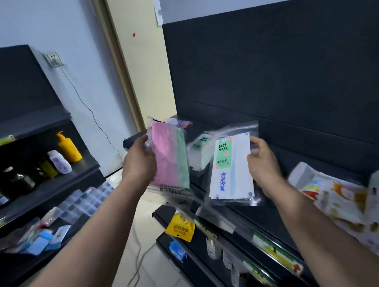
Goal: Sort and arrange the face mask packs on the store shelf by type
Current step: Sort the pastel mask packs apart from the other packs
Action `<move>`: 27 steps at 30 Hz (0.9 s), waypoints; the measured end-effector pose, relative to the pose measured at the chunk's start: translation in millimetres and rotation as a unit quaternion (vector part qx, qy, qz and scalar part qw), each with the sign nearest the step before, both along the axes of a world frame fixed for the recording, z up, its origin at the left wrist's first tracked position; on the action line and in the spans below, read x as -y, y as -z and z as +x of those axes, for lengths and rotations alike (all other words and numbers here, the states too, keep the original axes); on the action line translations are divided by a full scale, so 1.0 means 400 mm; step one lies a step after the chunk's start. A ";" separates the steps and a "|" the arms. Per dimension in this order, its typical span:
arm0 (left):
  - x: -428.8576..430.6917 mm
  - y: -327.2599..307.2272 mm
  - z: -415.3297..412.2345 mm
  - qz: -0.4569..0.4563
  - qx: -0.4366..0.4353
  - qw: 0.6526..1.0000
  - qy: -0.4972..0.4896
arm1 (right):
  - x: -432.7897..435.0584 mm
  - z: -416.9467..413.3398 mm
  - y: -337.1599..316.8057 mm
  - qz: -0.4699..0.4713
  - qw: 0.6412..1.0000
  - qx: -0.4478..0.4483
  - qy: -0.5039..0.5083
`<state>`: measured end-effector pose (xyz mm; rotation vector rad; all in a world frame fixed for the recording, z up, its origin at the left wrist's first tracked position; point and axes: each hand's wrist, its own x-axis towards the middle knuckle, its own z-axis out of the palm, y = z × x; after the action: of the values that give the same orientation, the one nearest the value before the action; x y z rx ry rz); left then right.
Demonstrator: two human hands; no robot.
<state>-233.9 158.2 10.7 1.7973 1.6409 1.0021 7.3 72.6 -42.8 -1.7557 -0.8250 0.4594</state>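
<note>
Two mask packs are held up over the shelf [255,219] edge.
Pink pack [169,158] is clamped at nine o'clock by left hand [138,162] fingers, white pack [230,169] at three by right hand [263,161] fingers; open air is left between.

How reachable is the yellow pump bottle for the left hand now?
Probably not yet: the left hand grips the pink-green mask pack, and the yellow pump bottle stands apart on the side shelf.

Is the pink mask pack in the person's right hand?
No, the left hand grips the pink and green mask pack, while the right hand holds the white FACE MASK pack.
</note>
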 end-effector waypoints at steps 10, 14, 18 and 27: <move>-0.325 -0.010 -0.013 -0.021 0.069 0.996 0.059 | -0.326 -0.056 0.033 -0.032 0.999 -0.041 0.003; -0.456 0.007 -0.025 -0.073 0.083 0.989 0.099 | -0.363 -0.061 0.057 -0.231 0.958 0.164 0.046; -0.606 0.021 -0.034 -0.128 0.064 0.979 0.143 | -0.413 -0.100 0.025 -0.268 0.901 0.333 0.077; -0.849 0.047 0.030 -0.148 -0.015 0.955 0.257 | -0.570 -0.207 -0.003 -0.314 0.857 0.406 -0.044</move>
<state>-221.8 498.0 -8.3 1.8879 1.1622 0.4702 -75.6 300.7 -41.6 -2.5900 -1.4625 -0.0052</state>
